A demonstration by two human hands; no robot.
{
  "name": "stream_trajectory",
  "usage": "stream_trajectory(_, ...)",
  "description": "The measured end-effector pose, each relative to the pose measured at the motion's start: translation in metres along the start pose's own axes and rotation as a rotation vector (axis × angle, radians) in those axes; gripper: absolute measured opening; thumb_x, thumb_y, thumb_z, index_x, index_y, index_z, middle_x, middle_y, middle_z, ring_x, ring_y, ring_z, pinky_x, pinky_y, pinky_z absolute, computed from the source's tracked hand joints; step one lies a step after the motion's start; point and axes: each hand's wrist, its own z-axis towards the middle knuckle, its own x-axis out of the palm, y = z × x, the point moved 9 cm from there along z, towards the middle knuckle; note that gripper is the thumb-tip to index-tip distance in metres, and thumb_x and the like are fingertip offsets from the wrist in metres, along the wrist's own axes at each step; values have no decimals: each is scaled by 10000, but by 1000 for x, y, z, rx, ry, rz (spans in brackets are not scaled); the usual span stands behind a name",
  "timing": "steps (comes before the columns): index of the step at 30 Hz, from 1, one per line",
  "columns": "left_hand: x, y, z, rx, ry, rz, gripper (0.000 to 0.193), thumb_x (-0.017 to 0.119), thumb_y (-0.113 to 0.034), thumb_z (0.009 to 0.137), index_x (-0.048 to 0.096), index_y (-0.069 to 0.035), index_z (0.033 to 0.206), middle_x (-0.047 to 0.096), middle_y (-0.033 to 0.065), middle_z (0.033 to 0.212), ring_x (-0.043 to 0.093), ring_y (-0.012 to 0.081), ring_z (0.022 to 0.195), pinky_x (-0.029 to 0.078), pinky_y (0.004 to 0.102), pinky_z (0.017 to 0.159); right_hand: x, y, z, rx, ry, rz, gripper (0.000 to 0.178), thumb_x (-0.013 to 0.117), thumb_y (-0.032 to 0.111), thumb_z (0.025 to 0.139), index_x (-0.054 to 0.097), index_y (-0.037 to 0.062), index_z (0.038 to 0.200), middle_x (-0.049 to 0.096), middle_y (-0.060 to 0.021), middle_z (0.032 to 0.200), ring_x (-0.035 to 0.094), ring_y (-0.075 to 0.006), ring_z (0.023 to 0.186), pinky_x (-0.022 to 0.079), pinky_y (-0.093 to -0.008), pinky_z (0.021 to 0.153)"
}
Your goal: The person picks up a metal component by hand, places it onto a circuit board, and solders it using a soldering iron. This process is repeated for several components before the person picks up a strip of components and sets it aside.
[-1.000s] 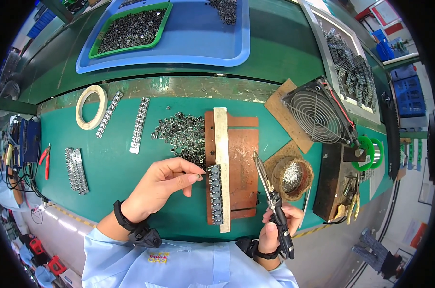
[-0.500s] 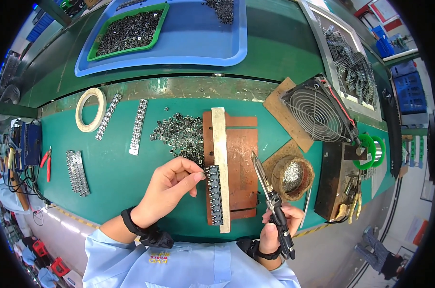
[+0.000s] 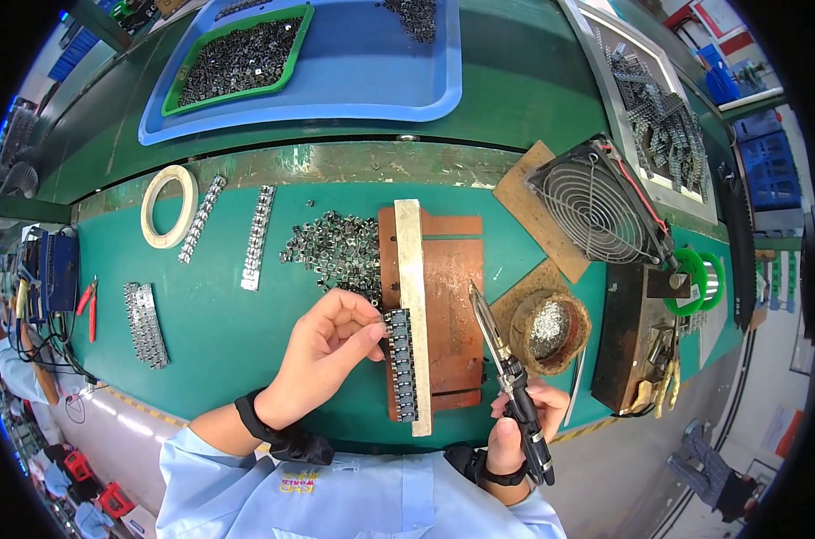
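My left hand [image 3: 322, 357] pinches a small metal component with thumb and fingers at the top of a row of dark components [image 3: 401, 364]. That row lies along a pale bar [image 3: 413, 296] on a brown jig board [image 3: 452, 305]. My right hand [image 3: 515, 429] grips a black soldering iron [image 3: 502, 368]; its tip points up and away, just right of the board, apart from the row. A loose pile of small metal components [image 3: 331, 247] lies just beyond my left hand.
A brass-wool tip cleaner [image 3: 549, 328] sits right of the iron, with a small fan [image 3: 596, 205] beyond it and green solder spools [image 3: 695, 280] further right. Tape roll [image 3: 168, 207], finished component strips [image 3: 145, 323] and red cutters [image 3: 88, 301] lie left. A blue tray [image 3: 354, 85] is at the back.
My left hand has shifted slightly to the right, bringing the pinched component to the top of the row. The right hand and the iron have stayed almost still.
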Motion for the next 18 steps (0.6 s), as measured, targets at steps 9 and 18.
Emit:
stream_trajectory(9, 2, 0, 0, -43, 10, -3, 77, 517, -72, 875, 471, -28, 919, 554, 38, 824, 562, 109, 685, 450, 216, 628, 0, 0, -1, -20, 15, -19, 543, 700, 367, 686, 399, 51, 1008, 481, -70, 720, 483, -123, 544, 364, -200, 474)
stream_trajectory(18, 5, 11, -1, -164, 153, 78, 116, 489, -130, 901, 503, -15, 896, 576, 50, 772, 569, 114, 657, 453, 223, 614, 0, -1, 0, 4, 9, -13, 537, 700, 367, 684, 404, 51, 1002, 485, -72, 729, 485, -123, 546, 365, -200, 471)
